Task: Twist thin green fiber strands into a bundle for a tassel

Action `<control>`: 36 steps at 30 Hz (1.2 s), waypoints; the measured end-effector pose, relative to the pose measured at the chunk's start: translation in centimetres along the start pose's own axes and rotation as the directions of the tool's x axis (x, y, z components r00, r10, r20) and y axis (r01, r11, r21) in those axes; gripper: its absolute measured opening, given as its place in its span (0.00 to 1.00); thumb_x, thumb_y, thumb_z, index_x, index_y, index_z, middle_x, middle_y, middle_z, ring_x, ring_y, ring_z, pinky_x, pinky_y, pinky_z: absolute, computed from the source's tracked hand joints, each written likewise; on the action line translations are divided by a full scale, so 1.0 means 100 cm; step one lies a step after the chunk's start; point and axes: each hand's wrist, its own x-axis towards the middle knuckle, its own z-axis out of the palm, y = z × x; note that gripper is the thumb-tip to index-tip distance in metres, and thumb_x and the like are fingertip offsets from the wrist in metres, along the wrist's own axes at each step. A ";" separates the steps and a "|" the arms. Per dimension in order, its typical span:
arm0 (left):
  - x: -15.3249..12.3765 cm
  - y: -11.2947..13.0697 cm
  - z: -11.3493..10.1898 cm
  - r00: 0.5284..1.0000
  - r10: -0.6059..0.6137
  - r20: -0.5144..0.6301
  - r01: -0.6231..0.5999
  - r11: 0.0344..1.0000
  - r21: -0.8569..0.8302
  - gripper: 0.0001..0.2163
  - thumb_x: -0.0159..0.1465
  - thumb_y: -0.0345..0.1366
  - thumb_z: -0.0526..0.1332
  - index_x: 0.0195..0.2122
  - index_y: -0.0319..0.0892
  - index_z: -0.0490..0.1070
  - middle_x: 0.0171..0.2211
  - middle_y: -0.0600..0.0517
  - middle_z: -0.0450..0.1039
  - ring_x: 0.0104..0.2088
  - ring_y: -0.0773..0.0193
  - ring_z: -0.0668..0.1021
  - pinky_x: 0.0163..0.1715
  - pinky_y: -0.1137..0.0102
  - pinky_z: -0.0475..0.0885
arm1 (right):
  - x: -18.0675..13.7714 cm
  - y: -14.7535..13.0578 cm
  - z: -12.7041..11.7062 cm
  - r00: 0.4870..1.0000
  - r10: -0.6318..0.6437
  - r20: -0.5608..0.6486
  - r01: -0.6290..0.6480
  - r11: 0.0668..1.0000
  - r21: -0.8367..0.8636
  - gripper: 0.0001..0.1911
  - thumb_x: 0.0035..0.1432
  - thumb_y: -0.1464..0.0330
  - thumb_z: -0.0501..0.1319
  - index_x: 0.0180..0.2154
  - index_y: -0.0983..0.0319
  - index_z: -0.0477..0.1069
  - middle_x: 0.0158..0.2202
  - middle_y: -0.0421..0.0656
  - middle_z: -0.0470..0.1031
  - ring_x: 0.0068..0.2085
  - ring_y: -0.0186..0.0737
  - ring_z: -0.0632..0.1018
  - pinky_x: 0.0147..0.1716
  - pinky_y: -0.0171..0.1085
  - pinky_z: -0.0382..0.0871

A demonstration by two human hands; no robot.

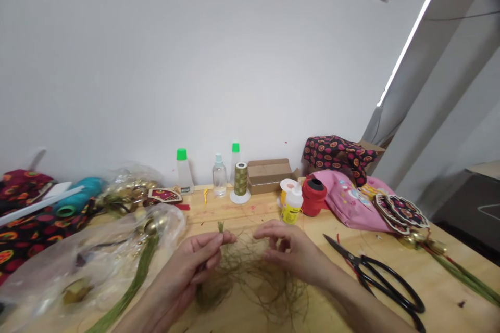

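My left hand (205,255) is closed, pinching a small bunch of olive-green threads (221,227) between thumb and forefinger, with the cut tips poking up above the fingers. Across from it, my right hand (291,250) hovers over the table with its fingers curved and apart, and no object shows between them. Loose, tangled green threads (250,265) spread below and between both hands, some blurred. Black-handled scissors (361,263) lie to the right of my right forearm, blades partly apart. A green tassel (135,283) lies left of my left forearm.
Along the wall stand a thread spool (241,179), a clear bottle (219,177), a cardboard box (269,176), a glue bottle (292,205) and a red thread cone (313,197). Pink fabric (347,200) lies right; plastic bags (50,270) with brass bells (154,225) lie left.
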 end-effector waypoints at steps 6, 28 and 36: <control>0.000 -0.006 -0.002 0.996 -0.012 0.088 0.004 0.997 0.081 0.11 0.53 0.39 0.60 0.28 0.35 0.74 0.11 0.61 0.51 0.13 0.78 0.48 0.11 0.79 0.39 | 0.017 -0.012 0.025 0.985 0.068 0.157 -0.090 0.986 0.138 0.10 0.48 0.65 0.58 0.30 0.62 0.76 0.20 0.38 0.71 0.17 0.26 0.59 0.16 0.27 0.51; 0.000 -0.018 0.012 0.988 -0.077 0.134 0.019 0.920 0.391 0.16 0.49 0.46 0.60 0.26 0.36 0.74 0.09 0.62 0.52 0.11 0.77 0.51 0.12 0.75 0.41 | 0.007 -0.005 0.028 0.993 0.117 -0.011 -0.093 0.838 0.537 0.08 0.44 0.64 0.63 0.25 0.62 0.75 0.20 0.38 0.71 0.24 0.31 0.69 0.28 0.32 0.62; -0.001 -0.010 0.016 0.987 0.092 -0.132 -0.075 0.989 0.131 0.11 0.48 0.40 0.63 0.30 0.41 0.76 0.27 0.50 0.76 0.29 0.64 0.74 0.30 0.73 0.66 | 0.008 -0.009 0.023 0.989 0.037 -0.141 0.028 0.901 0.434 0.04 0.41 0.67 0.65 0.24 0.58 0.76 0.21 0.38 0.69 0.25 0.31 0.68 0.27 0.33 0.62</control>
